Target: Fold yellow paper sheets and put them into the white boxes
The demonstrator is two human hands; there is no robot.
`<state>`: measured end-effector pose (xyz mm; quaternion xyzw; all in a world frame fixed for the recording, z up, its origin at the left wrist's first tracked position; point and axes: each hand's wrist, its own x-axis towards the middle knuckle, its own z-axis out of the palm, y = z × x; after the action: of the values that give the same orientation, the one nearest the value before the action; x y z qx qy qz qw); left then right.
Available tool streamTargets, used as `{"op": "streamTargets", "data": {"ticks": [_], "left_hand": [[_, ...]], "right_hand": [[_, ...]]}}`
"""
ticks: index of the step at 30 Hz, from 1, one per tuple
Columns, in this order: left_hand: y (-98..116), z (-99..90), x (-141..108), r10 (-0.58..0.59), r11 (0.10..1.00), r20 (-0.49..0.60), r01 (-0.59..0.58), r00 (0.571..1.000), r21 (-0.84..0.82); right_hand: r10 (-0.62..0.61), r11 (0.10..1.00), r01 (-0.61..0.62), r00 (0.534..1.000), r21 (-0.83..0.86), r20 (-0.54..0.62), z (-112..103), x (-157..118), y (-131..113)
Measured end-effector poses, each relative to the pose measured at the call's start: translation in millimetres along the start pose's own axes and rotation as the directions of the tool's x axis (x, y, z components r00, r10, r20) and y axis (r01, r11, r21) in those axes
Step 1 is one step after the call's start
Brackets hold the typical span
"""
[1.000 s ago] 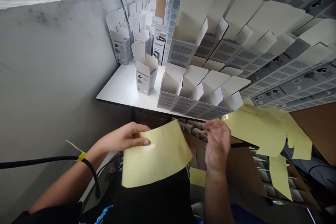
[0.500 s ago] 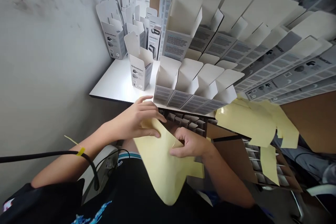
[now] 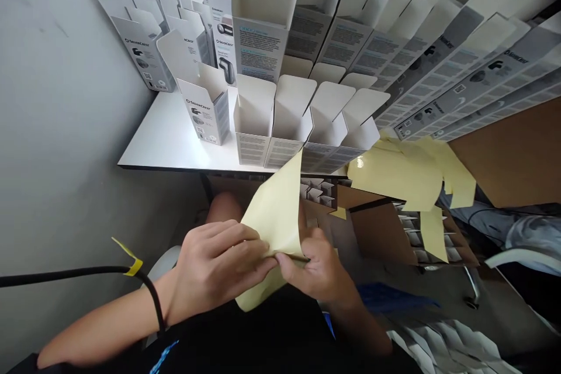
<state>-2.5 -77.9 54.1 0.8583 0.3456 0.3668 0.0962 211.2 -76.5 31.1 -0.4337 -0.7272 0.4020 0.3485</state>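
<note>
A yellow paper sheet (image 3: 280,201) is bent between my two hands, just in front of the table's near edge. My left hand (image 3: 223,260) is closed on its left side, thumb pointing right. From the right, my right hand (image 3: 313,263) pinches the lower part, its thumb beside the left thumb. One corner of the sheet points up in front of a row of small open boxes (image 3: 289,152); another part hangs below my hands. My palms and the fingers behind the sheet are hidden.
Tall open printed boxes (image 3: 258,47) crowd the white table (image 3: 151,143). A single open carton (image 3: 205,111) stands at its left. More yellow sheets (image 3: 398,175) hang over the right edge, above a divided cardboard box (image 3: 381,234). A black cable (image 3: 79,273) crosses my left forearm.
The sheet was hanging down with its rounded end low; now it is folded over, with a corner pointing up. Both hands have come lower and closer together. The view has shifted.
</note>
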Motion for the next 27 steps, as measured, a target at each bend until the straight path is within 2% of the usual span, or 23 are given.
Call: {"op": "streamTargets", "data": {"ticks": [2,4,10,15,20,24,27], "left_hand": [[3.0,-1.6,1.6,0.015,1.0,0.001,-0.015,1.0,0.027],[6.8,-4.5,2.3,0.033,0.998,0.014,-0.033,0.999,0.052],[13.5,-9.3,0.3,0.04,0.997,0.029,-0.041,0.999,0.063],[11.1,-6.4,-8.1,0.026,0.994,0.025,-0.028,0.999,0.105],[7.4,-3.3,-11.2,0.02,0.996,0.024,-0.022,1.0,0.087],[3.0,-2.3,-10.7,-0.023,1.0,0.022,0.023,0.999,-0.01],[-2.7,-3.3,-11.8,-0.134,0.963,0.052,0.143,0.99,-0.227]], "right_hand": [[-0.033,0.994,0.032,0.999,-0.107,-0.014,-1.2,-5.2,-4.0],[-0.082,0.986,0.084,0.997,-0.142,0.013,-2.9,-8.1,-6.8],[-0.18,0.982,0.183,0.98,-0.036,0.085,-1.1,-6.5,-14.0],[-0.219,0.968,0.222,0.975,-0.118,0.038,7.0,-7.1,-12.9],[-0.229,0.965,0.237,0.97,-0.114,0.078,11.4,-8.2,-8.6],[-0.233,0.964,0.241,0.969,-0.111,0.08,11.4,-11.2,-6.0],[-0.158,0.983,0.163,0.986,-0.09,0.056,3.7,-15.8,-1.8]]}}
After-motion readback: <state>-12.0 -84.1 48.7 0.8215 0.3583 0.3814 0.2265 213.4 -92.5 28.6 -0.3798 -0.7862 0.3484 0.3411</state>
